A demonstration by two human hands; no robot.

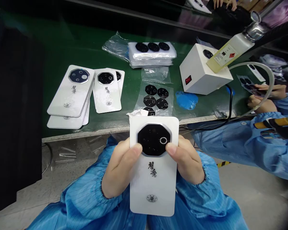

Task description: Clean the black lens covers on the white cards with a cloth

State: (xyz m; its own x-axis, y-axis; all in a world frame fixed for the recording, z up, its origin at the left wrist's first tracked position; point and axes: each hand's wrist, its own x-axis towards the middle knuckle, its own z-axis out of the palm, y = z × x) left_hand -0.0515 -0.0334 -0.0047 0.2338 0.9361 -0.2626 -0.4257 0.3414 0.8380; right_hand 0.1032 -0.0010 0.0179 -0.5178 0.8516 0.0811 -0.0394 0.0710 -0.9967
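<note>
Two of our hands gripped one white phone back cover (pixel 153 182) in the head view. Our left hand (pixel 121 166) and right hand (pixel 187 161) stayed apart, clamped on its opposite long edges, with both thumbs (pixel 134 149) pressed on the black octagonal camera glass (pixel 153 139). We held the cover upright before us, its top edge overlapping the front of the green-matted workbench (pixel 86 48) in view.

Beyond it, two stacks of similar covers (pixel 70 92) (pixel 107 91) lay on the mat to the left. Straight ahead lay a clear sheet of black octagonal lens pieces (pixel 153 99), and behind that sat a bagged stack of such sheets (pixel 151 54). Crumpled blue material (pixel 186 100) lay beside a white box with a red rocker switch (pixel 196 70). At right, a co-worker's blue sleeve (pixel 244 143) reached toward the bench, and that person's hands (pixel 266 95) held another lens sheet (pixel 248 84).
</note>
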